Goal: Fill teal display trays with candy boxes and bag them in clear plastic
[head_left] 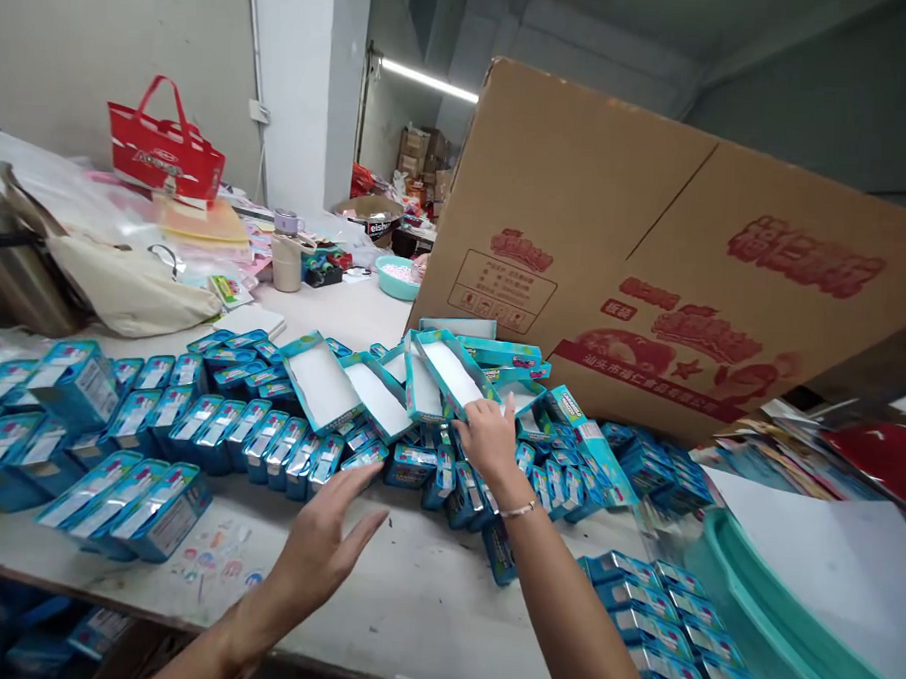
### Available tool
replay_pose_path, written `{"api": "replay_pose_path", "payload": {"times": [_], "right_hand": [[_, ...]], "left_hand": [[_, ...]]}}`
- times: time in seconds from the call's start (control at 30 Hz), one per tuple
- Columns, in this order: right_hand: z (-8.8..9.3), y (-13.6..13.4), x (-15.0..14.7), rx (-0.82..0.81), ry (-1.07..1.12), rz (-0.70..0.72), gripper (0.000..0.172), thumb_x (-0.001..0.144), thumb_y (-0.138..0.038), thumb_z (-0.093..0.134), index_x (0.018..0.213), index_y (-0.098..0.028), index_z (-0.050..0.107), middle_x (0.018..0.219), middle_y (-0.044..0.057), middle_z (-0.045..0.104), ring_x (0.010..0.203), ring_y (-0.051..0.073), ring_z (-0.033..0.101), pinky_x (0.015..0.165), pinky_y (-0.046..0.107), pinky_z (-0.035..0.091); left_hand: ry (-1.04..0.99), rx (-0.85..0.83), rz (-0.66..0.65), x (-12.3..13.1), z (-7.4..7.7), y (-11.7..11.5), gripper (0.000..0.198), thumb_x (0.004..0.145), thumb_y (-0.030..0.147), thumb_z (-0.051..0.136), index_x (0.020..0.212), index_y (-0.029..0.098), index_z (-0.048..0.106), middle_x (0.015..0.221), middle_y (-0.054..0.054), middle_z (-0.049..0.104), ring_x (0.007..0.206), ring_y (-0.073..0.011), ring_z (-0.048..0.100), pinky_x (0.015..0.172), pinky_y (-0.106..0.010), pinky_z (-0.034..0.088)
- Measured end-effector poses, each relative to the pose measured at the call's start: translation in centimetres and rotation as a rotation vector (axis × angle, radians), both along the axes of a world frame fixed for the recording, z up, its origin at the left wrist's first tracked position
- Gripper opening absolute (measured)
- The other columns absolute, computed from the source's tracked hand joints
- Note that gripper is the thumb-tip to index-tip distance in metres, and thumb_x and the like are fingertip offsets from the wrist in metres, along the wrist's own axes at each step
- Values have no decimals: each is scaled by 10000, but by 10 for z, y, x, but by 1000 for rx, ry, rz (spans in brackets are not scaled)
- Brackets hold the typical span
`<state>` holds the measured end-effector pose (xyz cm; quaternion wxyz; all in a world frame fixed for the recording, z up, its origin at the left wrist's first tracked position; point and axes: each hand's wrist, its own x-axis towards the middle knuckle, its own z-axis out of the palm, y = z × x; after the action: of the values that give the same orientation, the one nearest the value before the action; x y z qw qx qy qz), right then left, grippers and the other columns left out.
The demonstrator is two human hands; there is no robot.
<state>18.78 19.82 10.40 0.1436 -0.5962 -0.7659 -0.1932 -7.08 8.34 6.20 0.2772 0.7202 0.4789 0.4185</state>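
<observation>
My right hand (489, 443) grips the near end of an open blue cardboard tray (452, 371) with a white inside. This tray lies on a loose heap of similar trays, among them a wide tray (320, 382) tilted at the left of the heap. Under and in front of the trays are many small blue printed boxes (409, 465), some leaning on each other. Over the table's near part, my left hand (328, 544) is open, thumb apart from the fingers, holding nothing. Its fingertips are close to the row of blue boxes (269, 437).
A large brown carton (595, 186) stands tilted behind the heap. Three blue boxes (122, 505) stand near the front left edge of the white table (411, 618). On the right are stacked blue boxes (643, 618) and a turquoise basin (742, 592). A steel flask (21, 271) is far left.
</observation>
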Motion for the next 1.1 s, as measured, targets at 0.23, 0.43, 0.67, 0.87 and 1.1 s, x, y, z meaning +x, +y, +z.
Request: {"api": "replay_pose_path", "payload": {"times": [0.23,0.43,0.67,0.87,1.1], "right_hand": [[-7,-143,-16,283,196,61,73,947,-267,580,938,-200,609,980,72,671,923,233,580,1060,503,326],[-80,-267,-52,127,408,205,85,932,-258,543,907,-186,581,902,80,635,802,226,529,771,391,388],[-123,-297,-53,-261,396,174,110,843,-244,673,863,-210,570,925,44,639,832,226,549,786,373,417],[-115,-269,-35,-372,478,304,356,837,-470,716,1039,-207,587,1009,50,672,954,236,602,1042,445,381],[-99,-213,-16,-630,360,-216,630,939,-438,543,1427,-75,379,1027,175,720,938,315,686,752,374,473]], "left_hand": [[570,386,-27,82,25,120,430,864,71,507,1281,154,569,1266,-168,631,1356,-365,418,1147,-676,167],[609,605,-83,68,37,104,281,899,55,434,995,167,673,872,-81,659,927,-251,605,1132,-510,293],[494,563,-162,-39,-1,-81,290,931,64,476,1140,215,608,905,-36,675,853,-199,600,940,-384,394],[621,333,-100,-93,-73,-167,285,939,142,447,1147,232,620,958,-41,680,886,-210,615,941,-395,365],[833,204,-96,-111,-95,-148,349,872,71,460,1105,238,658,928,-34,680,874,-226,631,956,-423,385]]}}
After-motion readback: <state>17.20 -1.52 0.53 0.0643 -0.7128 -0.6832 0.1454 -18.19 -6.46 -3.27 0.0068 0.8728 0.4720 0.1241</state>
